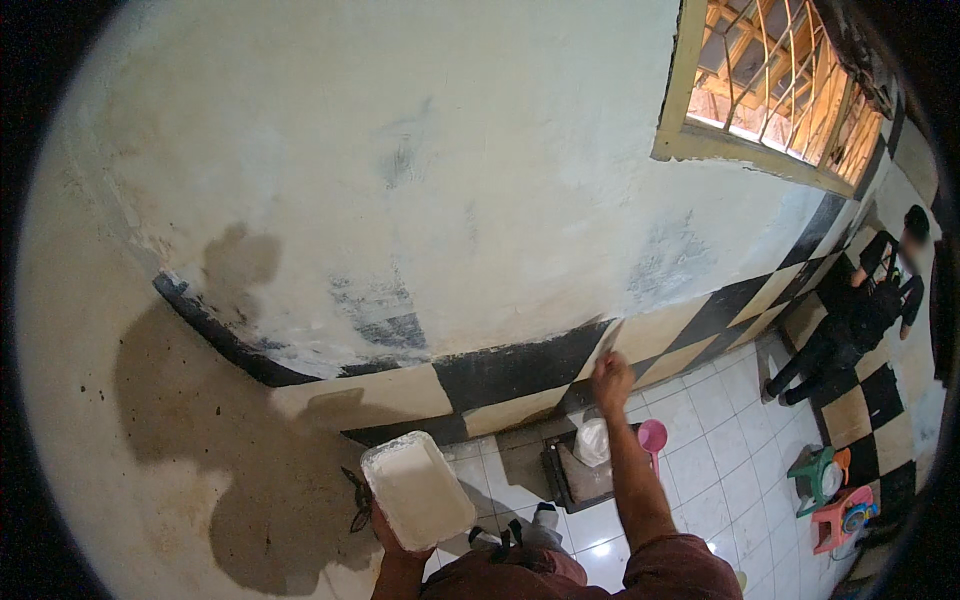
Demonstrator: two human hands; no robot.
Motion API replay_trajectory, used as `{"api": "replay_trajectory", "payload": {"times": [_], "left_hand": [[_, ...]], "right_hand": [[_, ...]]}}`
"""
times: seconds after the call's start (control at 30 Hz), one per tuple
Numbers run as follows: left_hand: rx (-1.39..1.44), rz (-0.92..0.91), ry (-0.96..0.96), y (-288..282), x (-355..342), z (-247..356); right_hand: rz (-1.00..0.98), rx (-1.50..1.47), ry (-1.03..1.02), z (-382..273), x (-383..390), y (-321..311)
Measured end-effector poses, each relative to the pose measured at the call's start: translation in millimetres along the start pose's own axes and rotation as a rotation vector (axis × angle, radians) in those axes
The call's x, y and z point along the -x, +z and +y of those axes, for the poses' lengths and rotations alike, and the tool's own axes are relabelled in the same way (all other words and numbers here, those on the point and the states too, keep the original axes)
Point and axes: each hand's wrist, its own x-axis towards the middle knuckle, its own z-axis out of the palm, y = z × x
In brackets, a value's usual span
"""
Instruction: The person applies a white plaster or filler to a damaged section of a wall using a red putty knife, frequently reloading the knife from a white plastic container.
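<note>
My left hand (388, 532) grips the side of a white rectangular tub (418, 492), held up at the lower left with pale paste or paint inside. My right hand (612, 384), closed, is raised to the wall at the centre right. From its fist a thin flat blade-like tool (611, 338) points up, close to the top edge of the checkered band (520, 370); its exact kind and whether it touches the wall are unclear. Above the band, the off-white wall (480, 200) carries grey smudges and uneven white patches.
Below my right arm stands a low dark table (562, 470) with a white bag (592, 441); a pink dipper (652, 434) is beside it. Another person (862, 310) stands far right, near green (812, 478) and red (832, 522) stools. A barred window (770, 90) is upper right.
</note>
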Motion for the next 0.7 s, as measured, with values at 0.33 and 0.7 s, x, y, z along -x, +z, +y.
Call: {"api": "replay_trajectory", "payload": {"times": [0.33, 0.7], "left_hand": [[0.036, 0.049, 0.02, -38.4, 17.5, 5.0], [-0.085, 0.041, 0.111, -22.7, 21.1, 14.5]], "right_hand": [[-0.361, -0.139, -0.139, -121.8, 36.2, 124.8], [-0.485, -0.485, -0.284, -152.9, 115.2, 70.8]]}}
